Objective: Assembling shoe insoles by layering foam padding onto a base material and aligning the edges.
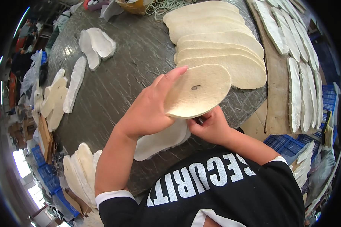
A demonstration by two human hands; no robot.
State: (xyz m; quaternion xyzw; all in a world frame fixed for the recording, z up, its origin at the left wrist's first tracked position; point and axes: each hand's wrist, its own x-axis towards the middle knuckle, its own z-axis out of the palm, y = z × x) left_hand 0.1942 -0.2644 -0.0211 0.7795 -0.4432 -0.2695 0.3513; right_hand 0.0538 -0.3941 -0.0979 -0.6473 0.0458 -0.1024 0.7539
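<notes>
A cream felt-like insole [204, 87] with a small dark mark is raised over the table, tilted toward me. My left hand [149, 104] is closed on its left side, thumb and fingers along the edges. At its lower edge my right hand [212, 126] has curled fingers, partly hidden beneath the insole, and appears to pinch that edge. Below both hands a white fleecy insole [155, 145] lies on the table, partly covered by the left wrist and the raised insole. Just beyond, several cream insoles [235, 72] overlap in a fanned stack.
The dark, wrinkled table top [113, 90] carries a white fleecy pair [96, 45] and more insoles [57, 98] at left. A wooden board [277, 98] at right holds rows of white insoles [294, 94]. Green rings [166, 7] lie at the far edge. Blue crates [286, 145] stand beside the table.
</notes>
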